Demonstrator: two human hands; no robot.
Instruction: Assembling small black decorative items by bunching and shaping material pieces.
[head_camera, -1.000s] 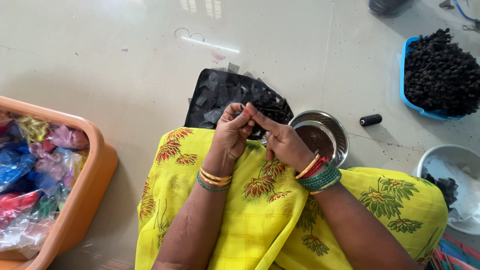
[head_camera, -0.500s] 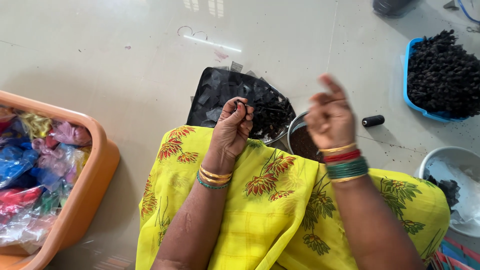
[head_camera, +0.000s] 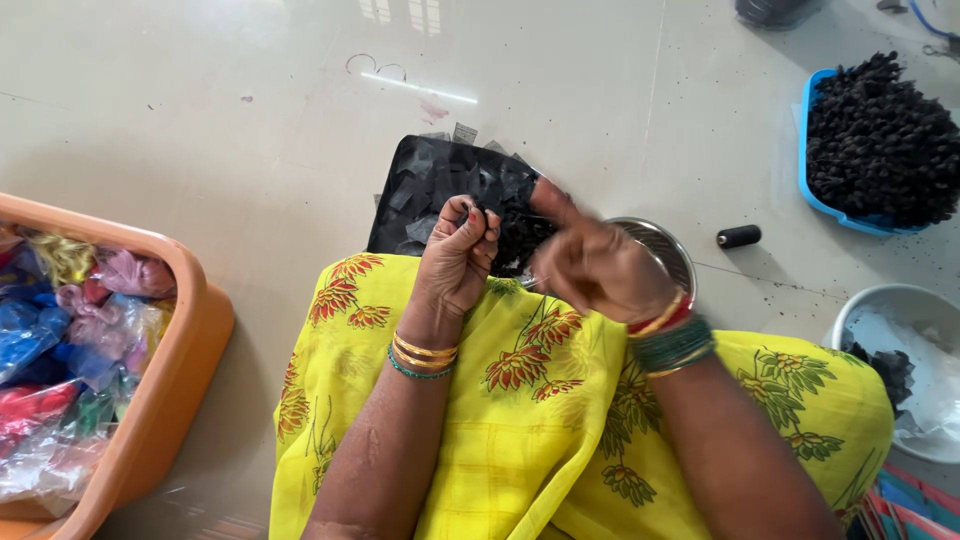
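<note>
Yellow floral cloth (head_camera: 560, 420), orange tub (head_camera: 190, 370), blue tray (head_camera: 812, 150)

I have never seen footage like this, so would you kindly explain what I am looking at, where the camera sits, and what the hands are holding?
There is no machine here. One camera worn on a person's head looks down at their own two bare hands above a lap draped in yellow flowered cloth. The left hand is curled, fingertips pinching something small and dark that I cannot make out. The right hand is blurred, so what it holds is unclear. On the pale floor lie a black tray of dark scraps, a metal bowl, a small black spool, a blue tray heaped with dark pieces, a white bowl, and an orange tub of coloured bags.
</note>
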